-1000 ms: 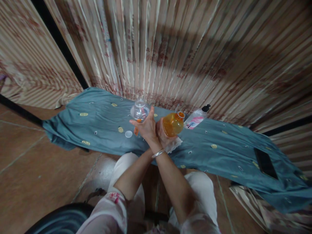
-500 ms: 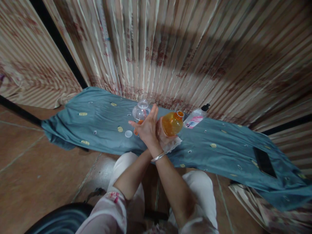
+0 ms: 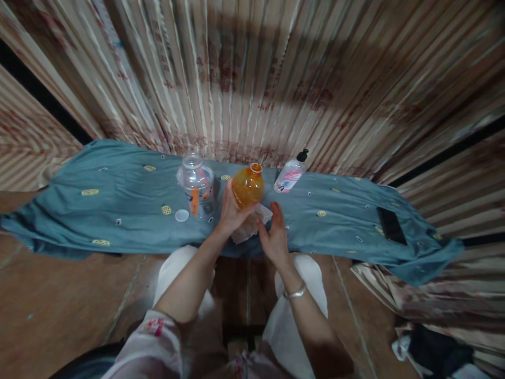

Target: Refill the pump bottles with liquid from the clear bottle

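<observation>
Left hand (image 3: 232, 210) closed around orange bottle (image 3: 247, 185), near teal cloth's (image 3: 118, 210) front edge, between clear jar (image 3: 194, 181) and sanitizer bottle (image 3: 291, 173); right hand (image 3: 275, 237) open, empty, now uncrossed, off the bottle.

A dim corner hung with striped curtains, above a tiled floor.

You face pleated beige curtains (image 3: 252, 79) with faded red patterning; they fill the whole back, and dark gaps (image 3: 23, 84) show between the panels at left and right. Below them a teal cloth (image 3: 118, 221) dotted with small yellow motifs lies spread across the reddish-brown tiled floor (image 3: 59, 305). Shadow lies across the upper folds of the curtains.
</observation>
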`<state>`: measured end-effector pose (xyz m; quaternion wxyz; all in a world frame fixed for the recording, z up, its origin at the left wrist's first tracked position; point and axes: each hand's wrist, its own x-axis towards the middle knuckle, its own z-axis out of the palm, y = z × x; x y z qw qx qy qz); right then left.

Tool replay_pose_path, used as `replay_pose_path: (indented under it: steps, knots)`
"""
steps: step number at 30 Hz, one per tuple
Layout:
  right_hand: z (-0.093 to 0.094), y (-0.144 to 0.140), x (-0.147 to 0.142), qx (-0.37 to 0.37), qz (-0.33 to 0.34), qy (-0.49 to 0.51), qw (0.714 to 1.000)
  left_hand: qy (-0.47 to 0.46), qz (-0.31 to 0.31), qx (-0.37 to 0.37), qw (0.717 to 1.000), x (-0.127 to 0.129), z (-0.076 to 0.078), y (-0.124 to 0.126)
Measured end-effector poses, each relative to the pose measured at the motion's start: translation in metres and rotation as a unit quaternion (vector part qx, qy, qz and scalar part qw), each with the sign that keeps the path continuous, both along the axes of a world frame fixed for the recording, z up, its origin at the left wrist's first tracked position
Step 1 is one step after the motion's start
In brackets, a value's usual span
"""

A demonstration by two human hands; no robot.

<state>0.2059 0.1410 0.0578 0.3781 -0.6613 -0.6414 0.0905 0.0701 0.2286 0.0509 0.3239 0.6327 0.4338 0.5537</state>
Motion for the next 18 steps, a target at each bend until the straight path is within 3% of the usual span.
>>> replay_pose_path:
  steps: [3, 7, 10, 18]
  knots:
    - [-0.024, 0.035, 0.028, -0.036, -0.031, -0.007, 0.999, -0.007, -0.006, -0.02, 1.0, -0.008, 0.001, -0.001]
    - [-0.043, 0.064, 0.033, -0.081, -0.033, -0.013, 0.996, -0.022, -0.016, -0.036, 0.999, -0.015, 0.005, 0.0]
    - [-0.053, 0.068, 0.026, -0.096, 0.0, -0.001, 0.995, -0.036, -0.03, -0.04, 0.998, -0.017, 0.005, 0.003]
    - [-0.069, 0.065, 0.011, -0.097, 0.071, 0.12, 0.985, -0.025, 0.004, -0.034, 0.999, -0.024, -0.003, 0.002]
